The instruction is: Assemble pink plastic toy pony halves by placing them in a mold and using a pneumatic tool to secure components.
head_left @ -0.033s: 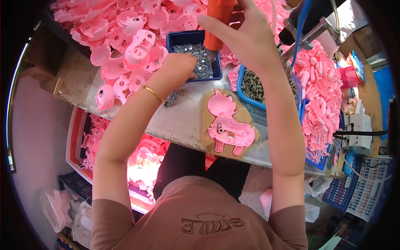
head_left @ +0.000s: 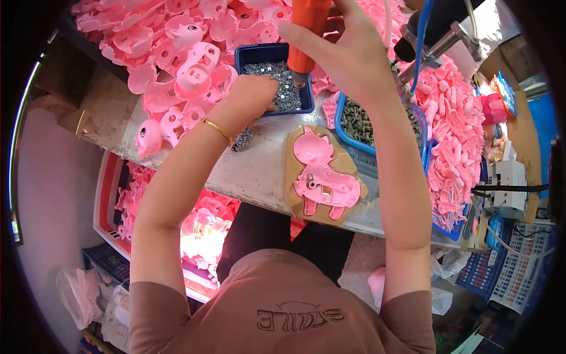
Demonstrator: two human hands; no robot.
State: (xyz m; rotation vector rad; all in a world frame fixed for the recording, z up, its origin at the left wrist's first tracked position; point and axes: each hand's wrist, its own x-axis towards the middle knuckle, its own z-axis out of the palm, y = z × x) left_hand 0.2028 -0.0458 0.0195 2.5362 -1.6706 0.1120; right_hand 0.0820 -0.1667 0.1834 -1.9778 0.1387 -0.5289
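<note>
My left hand (head_left: 253, 94) reaches into a dark blue bin (head_left: 250, 55) of small silver screws (head_left: 288, 88). Its fingers are curled down at the screws, and whatever they pinch is hidden. My right hand (head_left: 354, 50) is wrapped round an orange power screwdriver (head_left: 308, 29), thumb on the near side. The tool points down, its tip over the right part of the bin. Nearer to me, a pink plastic toy animal half-shell (head_left: 330, 186) lies hollow side up in a tan holder (head_left: 295, 203), a small metal-looking piece at its middle.
Pink shell parts (head_left: 159, 44) heap at the back left. A blue basket (head_left: 354, 141) of greenish-grey small parts (head_left: 357, 121) stands by my right forearm, beside a pile of pink pieces (head_left: 446, 106). A blue hose (head_left: 422, 47) hangs by a metal machine arm. Below left sits a red-rimmed crate (head_left: 101, 203).
</note>
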